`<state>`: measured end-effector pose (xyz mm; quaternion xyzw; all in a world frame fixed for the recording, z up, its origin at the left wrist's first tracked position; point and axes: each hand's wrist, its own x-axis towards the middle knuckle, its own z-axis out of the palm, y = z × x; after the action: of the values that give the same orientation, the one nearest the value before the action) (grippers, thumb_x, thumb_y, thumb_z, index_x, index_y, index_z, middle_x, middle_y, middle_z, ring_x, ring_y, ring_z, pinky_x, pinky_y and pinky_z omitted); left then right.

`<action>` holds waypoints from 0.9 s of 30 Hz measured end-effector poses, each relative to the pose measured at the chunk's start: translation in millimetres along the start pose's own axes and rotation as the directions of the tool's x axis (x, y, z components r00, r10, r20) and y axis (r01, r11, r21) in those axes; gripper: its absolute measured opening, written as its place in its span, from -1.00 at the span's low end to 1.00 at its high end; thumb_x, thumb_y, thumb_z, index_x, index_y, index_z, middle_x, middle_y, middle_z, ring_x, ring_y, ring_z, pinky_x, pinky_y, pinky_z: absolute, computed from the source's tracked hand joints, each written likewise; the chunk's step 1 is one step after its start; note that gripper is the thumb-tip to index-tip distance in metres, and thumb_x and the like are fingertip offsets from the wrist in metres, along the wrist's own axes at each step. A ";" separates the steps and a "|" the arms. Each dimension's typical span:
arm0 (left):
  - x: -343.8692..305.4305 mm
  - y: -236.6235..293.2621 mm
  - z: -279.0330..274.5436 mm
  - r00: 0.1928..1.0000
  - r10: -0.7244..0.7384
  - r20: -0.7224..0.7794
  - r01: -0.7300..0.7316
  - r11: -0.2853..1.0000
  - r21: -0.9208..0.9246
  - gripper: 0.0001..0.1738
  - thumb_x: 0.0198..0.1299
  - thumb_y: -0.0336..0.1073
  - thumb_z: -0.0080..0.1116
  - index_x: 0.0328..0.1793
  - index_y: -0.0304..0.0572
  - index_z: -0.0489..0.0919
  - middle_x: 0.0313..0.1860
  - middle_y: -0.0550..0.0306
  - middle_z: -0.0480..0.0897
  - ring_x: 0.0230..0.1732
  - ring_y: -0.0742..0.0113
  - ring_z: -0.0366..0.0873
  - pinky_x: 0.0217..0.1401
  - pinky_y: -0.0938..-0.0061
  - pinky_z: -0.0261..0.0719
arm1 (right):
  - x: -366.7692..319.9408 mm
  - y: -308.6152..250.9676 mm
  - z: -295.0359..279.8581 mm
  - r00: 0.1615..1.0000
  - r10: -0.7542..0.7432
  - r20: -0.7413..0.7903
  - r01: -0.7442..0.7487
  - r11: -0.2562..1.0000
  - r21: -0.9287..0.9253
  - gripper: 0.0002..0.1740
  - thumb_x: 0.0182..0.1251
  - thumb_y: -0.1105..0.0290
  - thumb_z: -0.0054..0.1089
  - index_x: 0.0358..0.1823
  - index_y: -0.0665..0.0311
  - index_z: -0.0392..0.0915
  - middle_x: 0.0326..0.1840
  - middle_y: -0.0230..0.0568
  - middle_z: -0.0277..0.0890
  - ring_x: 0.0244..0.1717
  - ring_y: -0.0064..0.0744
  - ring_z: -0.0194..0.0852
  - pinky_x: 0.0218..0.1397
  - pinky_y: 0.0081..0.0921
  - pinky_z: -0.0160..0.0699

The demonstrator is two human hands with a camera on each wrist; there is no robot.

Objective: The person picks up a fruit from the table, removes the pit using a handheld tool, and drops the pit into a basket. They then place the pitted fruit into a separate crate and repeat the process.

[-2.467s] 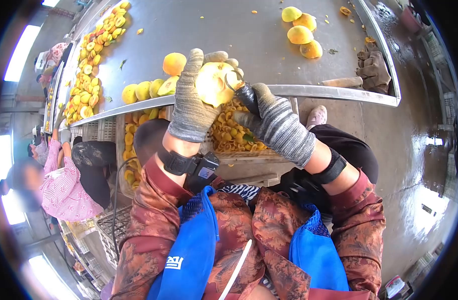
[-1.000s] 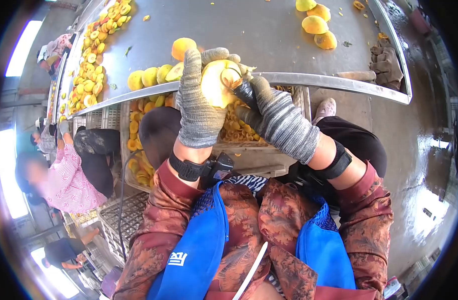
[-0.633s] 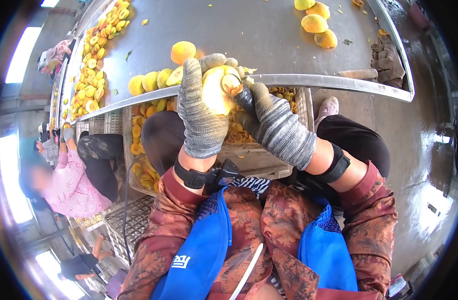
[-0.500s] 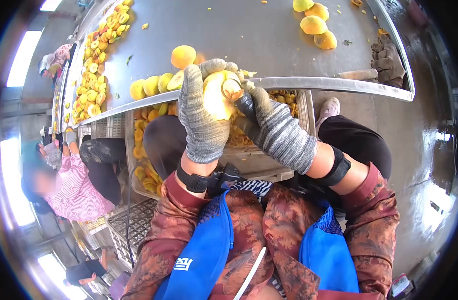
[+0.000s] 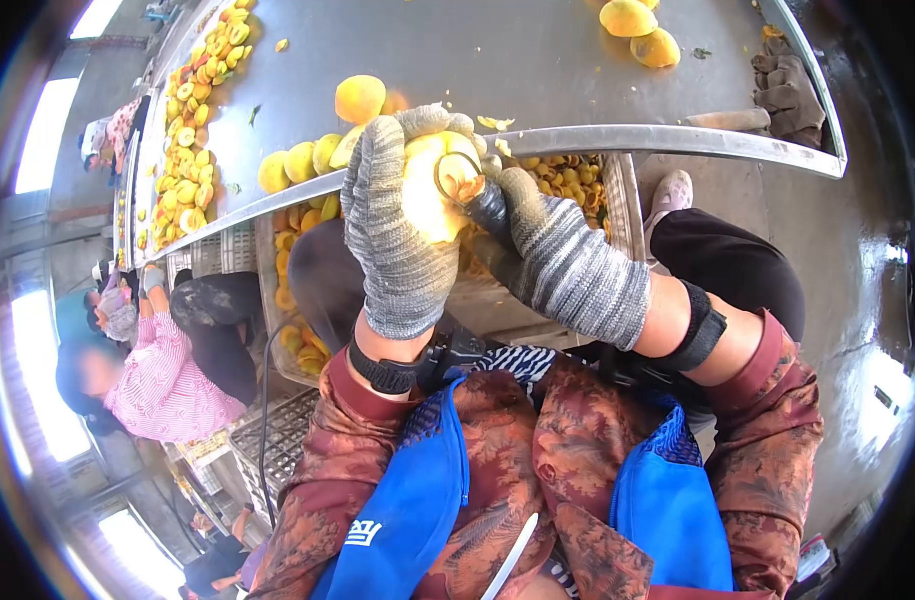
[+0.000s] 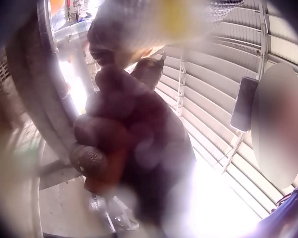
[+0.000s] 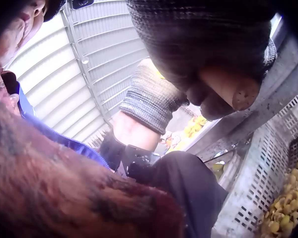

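My gloved left hand [image 5: 397, 240] holds a pale yellow peach half [image 5: 427, 195], cut face up, at the table's front edge. My gloved right hand [image 5: 577, 265] grips a pitting knife [image 5: 490, 212] with a curved loop blade and black tape near the blade. The loop lies in the reddish centre of the peach. In the right wrist view the round end of the knife's wooden handle [image 7: 244, 97] sticks out of the right fist. The left wrist view shows the right hand [image 6: 134, 124] from below, dark and blurred.
Several peach halves [image 5: 299, 166] line the metal table's [image 5: 497, 65] front edge; a pile of cut pieces [image 5: 187, 170] lies left. A cloth [image 5: 787, 95] and a wooden handle [image 5: 729, 120] lie right. A crate [image 5: 625, 200] of scraps stands below. Another person [image 5: 172, 385] sits left.
The loop blade has moved from the peach's edge side into its centre, where loosened reddish flesh now shows. Small yellow scraps have appeared by the fingertips. The head view has shifted slightly.
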<state>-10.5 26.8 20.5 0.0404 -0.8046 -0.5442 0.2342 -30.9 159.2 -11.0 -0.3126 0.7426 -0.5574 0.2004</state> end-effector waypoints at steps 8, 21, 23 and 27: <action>-2.9 -0.9 0.7 0.999 -0.045 -0.014 0.041 0.971 -0.236 -0.47 0.41 -0.02 -0.45 -0.07 -0.35 0.43 -0.24 -0.04 0.57 -0.19 0.23 0.52 0.06 0.38 0.46 | -2.8 7.5 3.9 0.988 -0.134 -0.076 0.134 0.991 0.001 -0.50 0.06 0.57 0.22 0.03 0.36 0.23 -0.21 0.05 0.49 -0.19 0.07 0.51 -0.24 -0.26 0.52; -2.9 -11.4 -6.2 0.999 -0.029 -0.027 0.025 0.990 -0.139 -0.44 0.39 0.06 -0.40 -0.04 -0.34 0.42 -0.23 -0.08 0.57 -0.17 0.15 0.53 0.06 0.32 0.45 | 4.4 11.6 10.9 0.981 -0.173 -0.082 0.179 0.982 0.068 -0.44 0.09 0.51 0.09 0.13 0.39 0.12 -0.43 0.17 0.44 -0.37 0.23 0.43 -0.40 -0.10 0.40; 0.0 -9.9 -6.5 1.000 0.002 -0.021 -0.004 0.994 -0.110 -0.43 0.38 0.07 -0.40 -0.03 -0.34 0.41 -0.22 -0.09 0.57 -0.16 0.14 0.53 0.08 0.30 0.45 | 6.7 8.9 11.0 0.970 -0.202 -0.131 0.212 0.975 0.065 -0.44 0.10 0.52 0.08 0.15 0.39 0.11 -0.43 0.16 0.44 -0.36 0.23 0.43 -0.40 -0.10 0.40; -1.6 -8.0 -5.8 0.986 -0.164 -0.010 0.140 0.868 -0.476 -0.42 0.38 0.09 -0.40 -0.01 -0.32 0.40 -0.18 -0.10 0.56 -0.11 0.12 0.51 0.10 0.26 0.43 | 3.3 -2.2 7.1 0.966 -0.196 -0.166 0.208 0.976 0.061 -0.46 0.12 0.53 0.05 0.16 0.39 0.11 -0.39 0.16 0.45 -0.35 0.24 0.43 -0.39 -0.10 0.41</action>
<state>-8.2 19.1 14.5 0.0588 -0.6355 -0.7397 0.2132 -28.2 151.6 -10.8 -0.3332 0.6983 -0.6265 0.0945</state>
